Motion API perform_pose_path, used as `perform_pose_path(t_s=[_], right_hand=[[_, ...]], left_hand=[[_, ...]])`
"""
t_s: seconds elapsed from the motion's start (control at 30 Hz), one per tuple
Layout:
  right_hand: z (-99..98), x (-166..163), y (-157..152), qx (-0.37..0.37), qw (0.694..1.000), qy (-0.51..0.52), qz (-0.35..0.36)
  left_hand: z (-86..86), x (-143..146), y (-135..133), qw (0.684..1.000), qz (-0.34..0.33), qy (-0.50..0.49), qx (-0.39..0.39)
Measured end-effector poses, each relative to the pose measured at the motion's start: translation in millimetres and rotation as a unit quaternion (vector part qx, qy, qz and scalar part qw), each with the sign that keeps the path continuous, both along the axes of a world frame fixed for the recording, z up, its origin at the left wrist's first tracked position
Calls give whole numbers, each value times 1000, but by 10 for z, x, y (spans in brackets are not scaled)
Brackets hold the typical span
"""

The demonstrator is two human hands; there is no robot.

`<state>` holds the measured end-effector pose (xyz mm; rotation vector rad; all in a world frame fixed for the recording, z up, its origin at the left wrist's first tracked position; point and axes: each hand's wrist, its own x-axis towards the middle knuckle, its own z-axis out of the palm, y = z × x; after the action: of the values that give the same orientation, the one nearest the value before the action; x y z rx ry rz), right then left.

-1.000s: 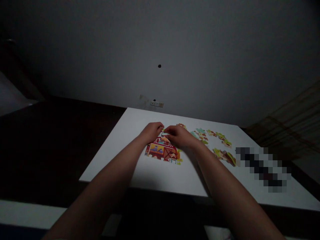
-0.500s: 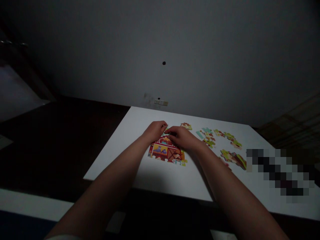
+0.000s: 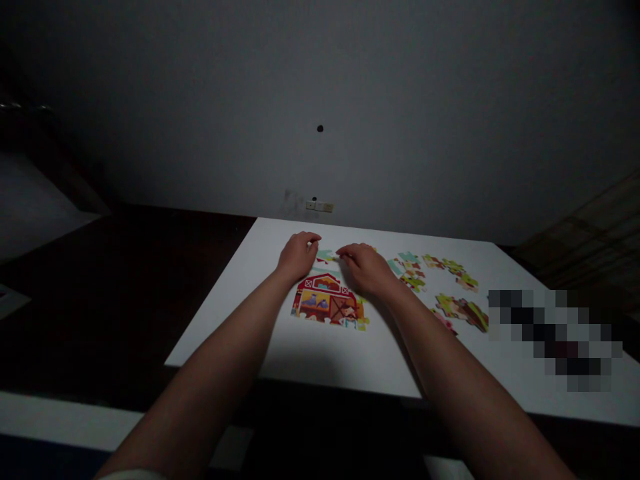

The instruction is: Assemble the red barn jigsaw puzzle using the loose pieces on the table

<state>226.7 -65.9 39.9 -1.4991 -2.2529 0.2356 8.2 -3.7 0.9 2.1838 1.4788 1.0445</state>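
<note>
A partly joined jigsaw [image 3: 327, 301] showing a red barn lies on the white table [image 3: 320, 353]. My left hand [image 3: 297, 255] and my right hand [image 3: 367, 268] rest just behind its far edge, fingertips facing each other. A teal puzzle piece [image 3: 326, 255] lies between them, and the curled fingers of both hands pinch its ends. Both forearms reach in from the near edge. The part of the jigsaw's right side under my right wrist is hidden.
Several loose colourful pieces [image 3: 440, 267] lie scattered right of my right hand, and a small joined cluster [image 3: 463, 312] sits nearer. A blurred-out patch [image 3: 550, 340] covers the table's right side. A grey wall with a socket [image 3: 316, 206] stands behind; dark floor lies left.
Both hands have moved a little away from me, off the top of the barn picture. The barn's roof now shows, and the teal piece is visible between the fingertips.
</note>
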Motion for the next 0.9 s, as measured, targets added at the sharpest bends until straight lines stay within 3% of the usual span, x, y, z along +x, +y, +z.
perform_pose_path(t_s=[0.13, 0.27, 0.43, 0.57, 0.63, 0.77, 0.9], right_hand=[[26, 108, 35, 20, 993, 38, -113], [-24, 126, 54, 0, 994, -3, -107], [-116, 62, 69, 3, 997, -24, -71], [-196, -7, 77, 12, 999, 10, -33], [-212, -34, 75, 14, 999, 41, -15], [-135, -13, 72, 4, 992, 123, 2], [15, 134, 58, -48, 982, 177, -35]], left_hand=[[8, -16, -52, 987, 57, 145, -45], [-8, -15, -74, 974, 23, 214, -72], [-25, -11, -19, 981, 3, 178, -82], [-6, 8, -25, 989, -12, 126, -70], [1, 28, -33, 994, -49, 69, -66], [-18, 73, -14, 983, -148, -72, -86], [-69, 71, 31, 980, -142, -107, -89]])
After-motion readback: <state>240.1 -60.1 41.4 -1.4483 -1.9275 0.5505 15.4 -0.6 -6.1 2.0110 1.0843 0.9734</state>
